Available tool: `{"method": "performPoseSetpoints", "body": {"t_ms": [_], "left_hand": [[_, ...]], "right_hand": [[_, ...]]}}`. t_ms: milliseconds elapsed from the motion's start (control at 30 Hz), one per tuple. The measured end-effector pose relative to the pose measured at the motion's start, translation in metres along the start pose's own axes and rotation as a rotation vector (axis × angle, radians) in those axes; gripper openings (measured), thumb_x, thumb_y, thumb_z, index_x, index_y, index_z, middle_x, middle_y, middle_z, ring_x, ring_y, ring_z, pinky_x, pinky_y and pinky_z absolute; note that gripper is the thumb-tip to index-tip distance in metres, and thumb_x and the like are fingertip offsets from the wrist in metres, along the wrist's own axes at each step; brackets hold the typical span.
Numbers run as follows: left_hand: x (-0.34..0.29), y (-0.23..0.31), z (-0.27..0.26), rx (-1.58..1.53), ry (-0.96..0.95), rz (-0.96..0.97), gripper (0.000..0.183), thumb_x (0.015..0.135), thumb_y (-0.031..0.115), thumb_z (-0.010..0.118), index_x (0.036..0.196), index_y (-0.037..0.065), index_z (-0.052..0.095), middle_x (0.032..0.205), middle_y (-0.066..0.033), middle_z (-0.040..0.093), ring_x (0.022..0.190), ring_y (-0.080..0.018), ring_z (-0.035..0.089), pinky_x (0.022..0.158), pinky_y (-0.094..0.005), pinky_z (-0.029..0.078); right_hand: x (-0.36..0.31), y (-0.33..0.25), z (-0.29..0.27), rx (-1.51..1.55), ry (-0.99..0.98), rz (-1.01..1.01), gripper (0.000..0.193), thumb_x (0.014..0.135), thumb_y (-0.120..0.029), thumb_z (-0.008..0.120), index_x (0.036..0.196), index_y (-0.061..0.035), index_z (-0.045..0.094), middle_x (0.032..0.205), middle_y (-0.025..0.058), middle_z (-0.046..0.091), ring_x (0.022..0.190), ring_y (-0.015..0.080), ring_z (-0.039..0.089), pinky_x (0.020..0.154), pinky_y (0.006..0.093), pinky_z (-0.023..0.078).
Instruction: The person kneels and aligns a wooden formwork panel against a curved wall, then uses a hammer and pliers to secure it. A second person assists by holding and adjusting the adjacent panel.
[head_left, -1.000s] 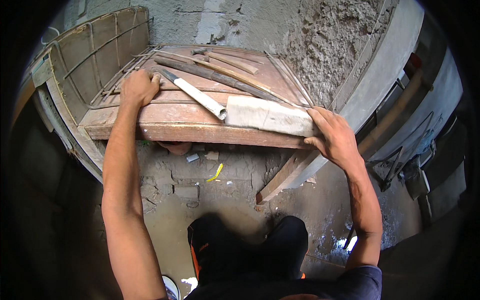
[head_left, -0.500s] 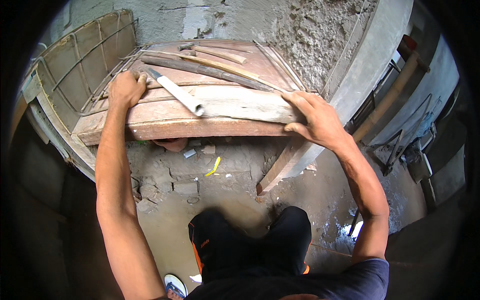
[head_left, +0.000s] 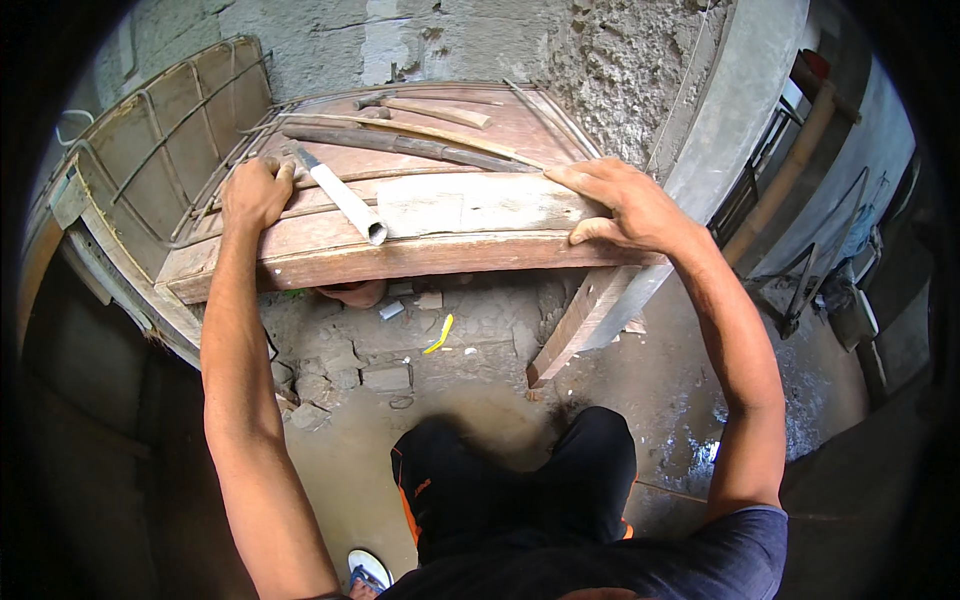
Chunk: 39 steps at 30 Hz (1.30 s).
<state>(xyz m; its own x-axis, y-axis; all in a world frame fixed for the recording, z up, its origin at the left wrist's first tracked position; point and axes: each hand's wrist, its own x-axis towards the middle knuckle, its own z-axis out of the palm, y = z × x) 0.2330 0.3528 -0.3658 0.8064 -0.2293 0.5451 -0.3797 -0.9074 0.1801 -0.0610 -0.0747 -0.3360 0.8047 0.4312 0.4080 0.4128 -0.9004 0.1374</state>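
My right hand (head_left: 622,208) grips the right end of a pale, weathered wooden plank (head_left: 470,207), thumb on its near side and fingers over the far side. The plank lies along the front of a reddish wooden bench top (head_left: 420,258). At the bench's left side rests my left hand (head_left: 258,194), its fingers curled down; what they hold, if anything, is hidden. Between the hands lies a blade with a white tube handle (head_left: 345,202), the tube's open end toward me and touching or close to the plank's left end.
Behind the plank lie a dark rod (head_left: 400,146), a thin wooden stick (head_left: 440,134) and a wooden-handled hammer (head_left: 430,110). Bent metal bars (head_left: 165,120) stand against a board on the left. A concrete post (head_left: 735,120) rises at right. Rubble (head_left: 330,375) and a yellow piece (head_left: 438,334) lie below.
My right hand and the plank have shifted slightly left and away from me on the bench. The white-handled blade has slid left too. My left hand stays at the same spot.
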Motion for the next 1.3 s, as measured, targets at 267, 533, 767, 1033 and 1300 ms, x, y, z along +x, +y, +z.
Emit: {"method": "performPoseSetpoints", "body": {"t_ms": [267,533,767,1033,1300], "left_hand": [[0.001,0.001,0.0,-0.002,-0.006,-0.009,0.048,0.102,0.048,0.062,0.105,0.005,0.084,0.107,-0.0283,0.078,0.106,-0.0449,0.075,0.096,-0.0548,0.056],[0.006,-0.004,0.005,-0.002,-0.073,-0.052,0.052,0.102,0.051,0.06,0.115,0.006,0.082,0.115,-0.0298,0.077,0.113,-0.0476,0.074,0.101,-0.0553,0.056],[0.013,-0.013,0.015,0.033,-0.057,-0.024,0.051,0.104,0.051,0.059,0.114,0.007,0.083,0.114,-0.0267,0.079,0.111,-0.0449,0.075,0.1,-0.0555,0.056],[0.011,-0.011,0.015,0.017,-0.03,-0.026,0.052,0.104,0.051,0.059,0.106,0.004,0.082,0.107,-0.0277,0.079,0.106,-0.0463,0.075,0.097,-0.0552,0.056],[0.014,-0.012,0.012,0.043,-0.074,-0.008,0.052,0.104,0.051,0.059,0.108,0.005,0.082,0.108,-0.0276,0.078,0.108,-0.0463,0.074,0.097,-0.0558,0.055]], "right_hand": [[-0.001,-0.006,0.005,-0.044,0.007,0.117,0.076,0.09,-0.047,0.083,0.156,-0.0147,0.062,0.139,0.0203,0.072,0.125,0.0419,0.069,0.105,0.048,0.056],[0.034,-0.003,-0.026,0.025,-0.284,0.212,0.083,0.084,-0.066,0.085,0.149,-0.0163,0.068,0.126,0.0191,0.079,0.115,0.039,0.076,0.1,0.0489,0.06],[0.07,-0.02,-0.038,-0.117,-0.284,0.021,0.086,0.084,-0.061,0.087,0.149,-0.0091,0.066,0.131,0.0255,0.075,0.121,0.043,0.073,0.103,0.0508,0.059],[0.097,-0.034,0.001,-0.073,-0.231,-0.076,0.094,0.077,-0.047,0.095,0.156,-0.0113,0.058,0.114,0.0276,0.077,0.109,0.0462,0.075,0.096,0.0533,0.058],[0.094,-0.027,0.015,0.05,-0.254,-0.058,0.102,0.075,-0.045,0.097,0.157,-0.003,0.053,0.132,0.0287,0.072,0.12,0.0453,0.072,0.103,0.0497,0.056]]}}
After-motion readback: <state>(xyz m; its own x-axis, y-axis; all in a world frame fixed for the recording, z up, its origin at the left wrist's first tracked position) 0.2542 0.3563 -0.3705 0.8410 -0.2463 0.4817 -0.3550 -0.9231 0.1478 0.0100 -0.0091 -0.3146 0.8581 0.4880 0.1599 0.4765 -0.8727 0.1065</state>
